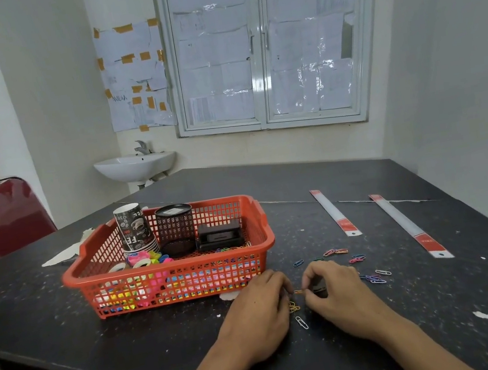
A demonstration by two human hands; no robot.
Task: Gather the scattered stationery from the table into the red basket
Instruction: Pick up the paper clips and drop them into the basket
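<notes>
The basket (167, 273) is orange-red, the desk (305, 223) black flecked white. Cups (133, 228) carry black-and-white coffee print. Rulers (334, 212) are pale with red ends; paper clips (376, 279) blue, pink, yellow, white.

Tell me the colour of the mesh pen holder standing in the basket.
Black; the mesh pen holder shows best in the head view.

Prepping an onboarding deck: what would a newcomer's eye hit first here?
The red basket left of centre on the dark table, already holding stacked paper cups, a black mesh pen holder and bright tape rolls. Just in front, to its right, the left hand and right hand pinch at coloured paper clips scattered there. Two packaged rulers lie farther right.
</notes>
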